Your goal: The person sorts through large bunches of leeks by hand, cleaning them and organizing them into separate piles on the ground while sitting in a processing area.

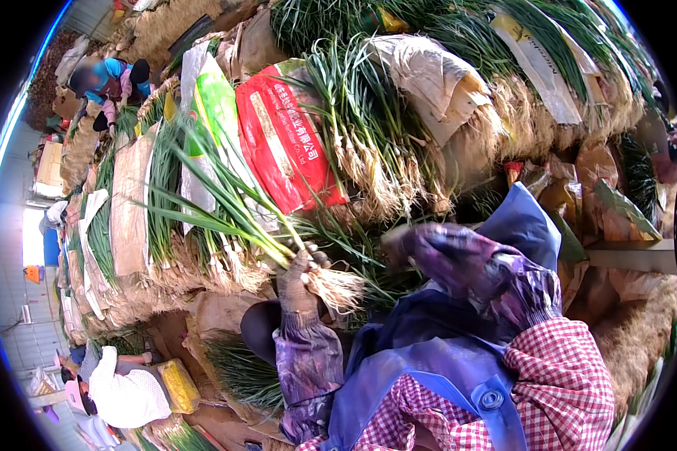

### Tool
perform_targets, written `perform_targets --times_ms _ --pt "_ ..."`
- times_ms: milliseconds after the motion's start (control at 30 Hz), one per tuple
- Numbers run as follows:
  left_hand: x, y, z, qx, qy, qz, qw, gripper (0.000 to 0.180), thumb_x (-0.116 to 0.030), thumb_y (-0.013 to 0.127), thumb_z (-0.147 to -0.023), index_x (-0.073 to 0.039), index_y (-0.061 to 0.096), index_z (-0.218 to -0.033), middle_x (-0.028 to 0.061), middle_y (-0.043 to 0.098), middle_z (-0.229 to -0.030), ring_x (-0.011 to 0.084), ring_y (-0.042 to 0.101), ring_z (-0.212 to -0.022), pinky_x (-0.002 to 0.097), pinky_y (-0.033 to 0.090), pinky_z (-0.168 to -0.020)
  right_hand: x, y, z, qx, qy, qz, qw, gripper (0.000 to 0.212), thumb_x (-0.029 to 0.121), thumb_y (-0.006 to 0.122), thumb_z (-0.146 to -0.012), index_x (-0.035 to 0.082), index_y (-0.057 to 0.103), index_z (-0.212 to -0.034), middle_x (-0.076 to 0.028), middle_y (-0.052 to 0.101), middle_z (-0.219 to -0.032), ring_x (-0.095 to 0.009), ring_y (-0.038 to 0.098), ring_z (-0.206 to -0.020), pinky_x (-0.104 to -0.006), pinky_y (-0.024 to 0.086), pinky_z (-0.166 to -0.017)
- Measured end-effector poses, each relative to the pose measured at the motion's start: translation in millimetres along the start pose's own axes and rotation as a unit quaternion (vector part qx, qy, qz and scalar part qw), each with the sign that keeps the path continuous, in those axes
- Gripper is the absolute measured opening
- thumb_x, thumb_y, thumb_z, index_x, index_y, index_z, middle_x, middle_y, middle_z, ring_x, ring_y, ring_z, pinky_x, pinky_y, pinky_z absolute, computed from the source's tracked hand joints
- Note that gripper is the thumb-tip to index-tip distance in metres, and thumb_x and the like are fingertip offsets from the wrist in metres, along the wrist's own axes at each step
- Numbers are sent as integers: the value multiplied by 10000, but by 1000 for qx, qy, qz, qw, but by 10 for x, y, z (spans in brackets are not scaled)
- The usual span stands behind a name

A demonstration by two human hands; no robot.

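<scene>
A small bunch of green garlic, with long green leaves and a tuft of pale roots, is gripped in my left hand, which wears a brownish glove. Its leaves fan out to the upper left, and the roots stick out on the right side of my fist. Motion smears my right hand, so its fingers cannot be made out. It is above loose green leaves, a little right of the bunch. Ahead lies a larger pile of green garlic, roots toward me, beside a red printed sack.
Stacked rows of green garlic stretch left and right, partly covered by a green-and-white sack, a tan sheet and a brown sheet. One person in white is at lower left, another in blue at upper left. A blue apron covers my lap.
</scene>
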State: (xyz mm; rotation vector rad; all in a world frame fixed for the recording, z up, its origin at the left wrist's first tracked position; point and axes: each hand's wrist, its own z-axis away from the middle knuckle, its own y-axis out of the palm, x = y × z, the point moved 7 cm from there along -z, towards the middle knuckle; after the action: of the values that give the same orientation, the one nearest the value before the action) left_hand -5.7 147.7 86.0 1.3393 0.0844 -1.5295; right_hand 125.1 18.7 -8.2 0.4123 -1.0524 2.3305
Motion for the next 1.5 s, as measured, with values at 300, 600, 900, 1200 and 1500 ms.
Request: perform_targets --times_ms 300,600,900,1200,1500 --pt "815 201 -146 114 -230 188 948 196 -186 651 -848 -73 585 -993 43 570 -867 136 526 -734 265 459 -635 -1033 -1881 -598 -430 296 -100 847 336 428 617 -758 101 670 -816 -123 654 -729 -312 644 -717 -439 502 -652" --pt "533 60 -786 -38 -78 -90 992 179 -38 713 -740 -37 605 -883 14 595 -743 111 553 -583 201 438 -479 513 -853 291 -309 -20 7 951 171 190 539 -847 86 601 -968 -111 653 -765 -253 660 -672 -363 530 -574" --pt "704 320 -158 127 -259 140 947 233 -183 634 -824 19 557 -910 64 531 -673 132 481 -523 256 443 -523 456 -1141 308 -489 -86 23 868 325 284 635 -743 105 565 -1005 -115 569 -879 -307 596 -776 -431 476 -643" --pt "435 18 -23 -42 -93 -7 995 138 -30 645 -766 -11 533 -844 115 600 -720 151 559 -520 226 454 -460 103 234 247 16 -51 6 999 367 428 568 -815 68 634 -786 -125 651 -775 -288 627 -689 -408 493 -615" --pt "335 238 32 46 -87 123 987 316 -46 645 -800 -63 527 -1093 71 578 -864 157 578 -738 257 509 -589 -838 -1711 -68 -394 317 -99 857 399 507 593 -767 120 672 -825 -136 643 -743 -309 639 -727 -409 495 -645"
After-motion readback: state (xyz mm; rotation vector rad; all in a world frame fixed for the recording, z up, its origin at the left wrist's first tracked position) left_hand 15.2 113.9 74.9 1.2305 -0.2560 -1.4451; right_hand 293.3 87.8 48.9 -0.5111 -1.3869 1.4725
